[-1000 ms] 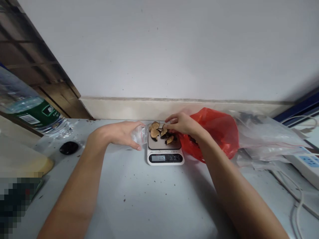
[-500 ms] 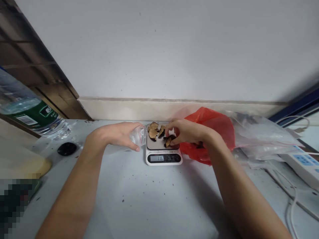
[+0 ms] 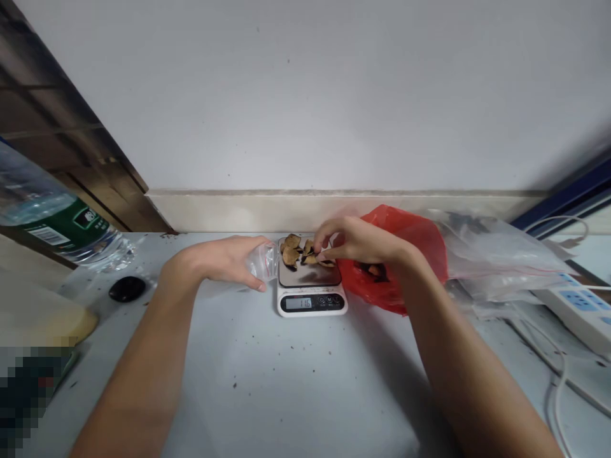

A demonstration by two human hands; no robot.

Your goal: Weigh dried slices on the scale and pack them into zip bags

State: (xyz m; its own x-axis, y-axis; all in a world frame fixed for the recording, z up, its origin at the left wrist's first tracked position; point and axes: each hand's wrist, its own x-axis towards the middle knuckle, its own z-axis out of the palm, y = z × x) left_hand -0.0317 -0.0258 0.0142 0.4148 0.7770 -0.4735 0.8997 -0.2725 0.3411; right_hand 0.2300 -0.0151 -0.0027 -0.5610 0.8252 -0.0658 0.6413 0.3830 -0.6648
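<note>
A small white kitchen scale [image 3: 312, 304] stands on the table, its display reading what looks like 11.6. Several dried brown slices with dark edges [image 3: 290, 254] lie on its plate; I cannot tell their exact kind. My left hand [image 3: 224, 262] is curved round a clear zip-lock bag [image 3: 264, 261], with the bag's mouth close to the scale's left side. Over the right part of the plate, my right hand [image 3: 351, 238] has its fingertips closed on a dried slice [image 3: 326, 261], partly hidden by the fingers. More dried pieces [image 3: 377, 271] show inside a red plastic bag [image 3: 422, 251] under my right wrist.
Clear plastic bags [image 3: 501, 254] lie right of the red bag, beside a white power strip [image 3: 580, 312] and white cables [image 3: 559, 381]. On the left are a large water bottle [image 3: 62, 219] and a black round object [image 3: 126, 289]. A wall [image 3: 305, 114] rises behind the scale.
My right hand has moved slightly toward the back of the plate, and the slice at its fingertips has shifted that way too. My left hand stays on the clear bag.
</note>
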